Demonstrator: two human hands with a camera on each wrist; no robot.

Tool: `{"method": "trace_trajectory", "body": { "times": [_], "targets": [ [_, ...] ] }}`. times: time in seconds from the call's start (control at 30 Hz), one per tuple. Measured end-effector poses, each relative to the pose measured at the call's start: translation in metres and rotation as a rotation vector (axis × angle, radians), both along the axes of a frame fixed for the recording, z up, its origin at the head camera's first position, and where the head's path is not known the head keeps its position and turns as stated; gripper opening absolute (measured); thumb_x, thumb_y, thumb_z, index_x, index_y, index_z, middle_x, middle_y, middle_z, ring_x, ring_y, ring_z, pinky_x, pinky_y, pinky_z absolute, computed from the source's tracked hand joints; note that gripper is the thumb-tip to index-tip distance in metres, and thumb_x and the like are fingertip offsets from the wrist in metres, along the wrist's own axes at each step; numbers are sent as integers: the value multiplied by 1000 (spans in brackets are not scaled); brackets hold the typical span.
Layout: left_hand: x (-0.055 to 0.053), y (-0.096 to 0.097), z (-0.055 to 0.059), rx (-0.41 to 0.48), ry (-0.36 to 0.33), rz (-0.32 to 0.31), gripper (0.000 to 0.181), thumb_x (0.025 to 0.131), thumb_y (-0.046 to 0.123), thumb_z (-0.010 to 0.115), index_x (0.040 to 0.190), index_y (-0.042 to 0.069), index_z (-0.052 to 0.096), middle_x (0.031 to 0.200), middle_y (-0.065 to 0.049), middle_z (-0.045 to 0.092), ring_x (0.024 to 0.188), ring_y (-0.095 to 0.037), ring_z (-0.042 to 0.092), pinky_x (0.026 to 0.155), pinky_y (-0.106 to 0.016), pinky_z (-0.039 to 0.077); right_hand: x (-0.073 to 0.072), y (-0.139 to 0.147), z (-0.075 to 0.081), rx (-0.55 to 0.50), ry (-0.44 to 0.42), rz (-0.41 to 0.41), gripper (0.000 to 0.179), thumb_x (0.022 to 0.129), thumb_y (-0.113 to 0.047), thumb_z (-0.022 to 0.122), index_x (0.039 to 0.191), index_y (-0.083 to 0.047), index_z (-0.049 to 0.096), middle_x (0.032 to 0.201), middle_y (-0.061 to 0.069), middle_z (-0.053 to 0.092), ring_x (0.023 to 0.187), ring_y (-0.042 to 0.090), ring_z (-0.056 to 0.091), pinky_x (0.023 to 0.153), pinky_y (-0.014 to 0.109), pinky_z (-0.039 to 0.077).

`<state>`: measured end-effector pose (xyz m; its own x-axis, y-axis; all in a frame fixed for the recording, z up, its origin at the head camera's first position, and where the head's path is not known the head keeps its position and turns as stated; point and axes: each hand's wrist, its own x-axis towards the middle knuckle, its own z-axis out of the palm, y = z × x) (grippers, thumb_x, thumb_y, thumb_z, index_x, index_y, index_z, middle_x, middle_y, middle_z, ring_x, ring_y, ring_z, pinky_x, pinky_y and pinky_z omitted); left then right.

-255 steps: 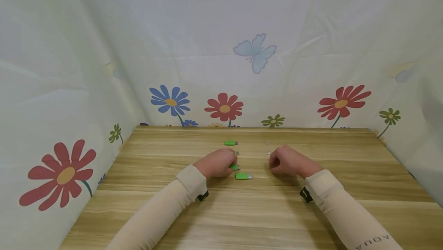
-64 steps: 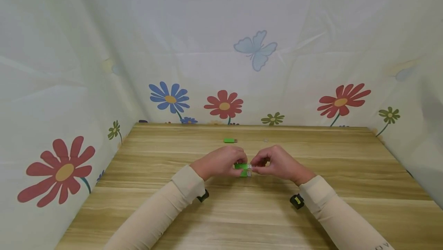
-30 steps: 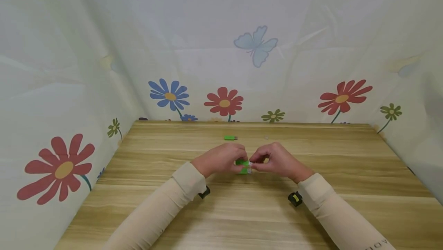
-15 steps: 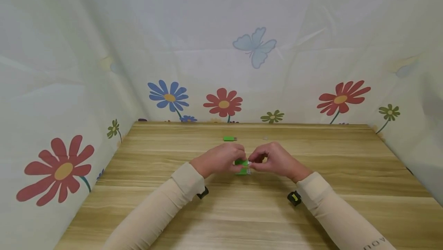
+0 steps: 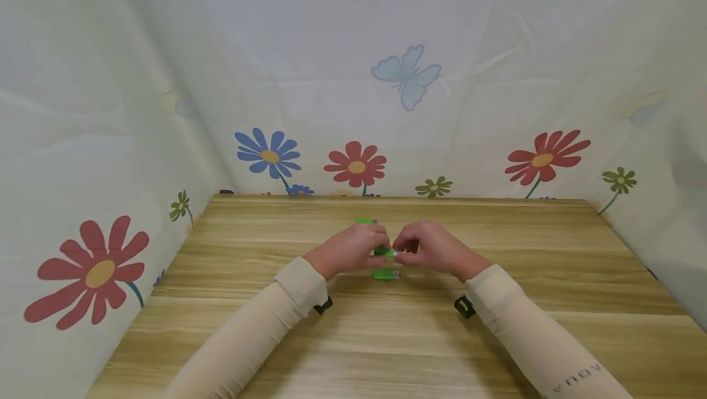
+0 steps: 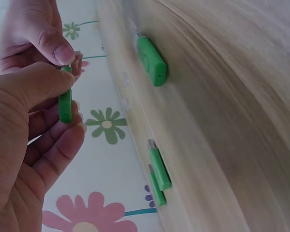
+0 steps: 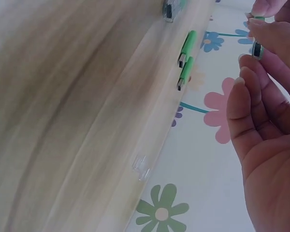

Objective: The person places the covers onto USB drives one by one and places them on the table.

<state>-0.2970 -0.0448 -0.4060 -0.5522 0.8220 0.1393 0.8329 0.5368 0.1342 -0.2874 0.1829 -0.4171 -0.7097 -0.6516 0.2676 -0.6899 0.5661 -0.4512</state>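
Observation:
My left hand [image 5: 351, 250] pinches a green USB stick [image 6: 65, 101] between thumb and fingers, raised off the table. At its plug end my right hand [image 5: 436, 250] pinches a small clear cap [image 6: 78, 54], mostly hidden by the fingertips. Below the hands another green USB stick [image 5: 385, 274] lies on the wood, its plug pointing right and apparently inside a clear cap [image 7: 170, 10]. Two more sticks lie side by side farther off: one nearer stick [image 6: 159, 167] and one farther stick [image 6: 156, 185], plugs bare. Loose clear caps [image 7: 140, 166] lie to their right.
The wood-grain table [image 5: 353, 337] ends at a pale curtain [image 5: 309, 49] printed with flowers and a butterfly. Black wrist cameras sit under both cuffs, the left one [image 5: 323, 306] and the right one [image 5: 465, 307].
Earlier my hands were apart over the sticks and caps; they then came together at one stick. Just now both have lifted that stick up and away from the nearer one.

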Motion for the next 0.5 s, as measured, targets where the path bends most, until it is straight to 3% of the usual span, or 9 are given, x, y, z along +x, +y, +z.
{"method": "trace_trajectory", "body": {
  "times": [0.27, 0.5],
  "targets": [
    [-14, 5, -15, -30, -32, 61, 15, 91, 25, 79, 103, 15, 78, 93, 5, 70, 82, -6, 60, 86, -21, 55, -13, -7, -6, 41, -50, -4, 6, 87, -15, 81, 92, -14, 79, 86, -8, 72, 74, 2, 60, 69, 22, 54],
    [-24, 11, -26, -63, -54, 70, 10, 93, 26, 77, 94, 16, 77, 85, 9, 67, 76, -6, 56, 76, -18, 50, -21, -12, -13, 66, -107, -8, 4, 86, -11, 81, 89, -10, 79, 82, -5, 73, 70, 4, 61, 66, 22, 53]
  ]
}}
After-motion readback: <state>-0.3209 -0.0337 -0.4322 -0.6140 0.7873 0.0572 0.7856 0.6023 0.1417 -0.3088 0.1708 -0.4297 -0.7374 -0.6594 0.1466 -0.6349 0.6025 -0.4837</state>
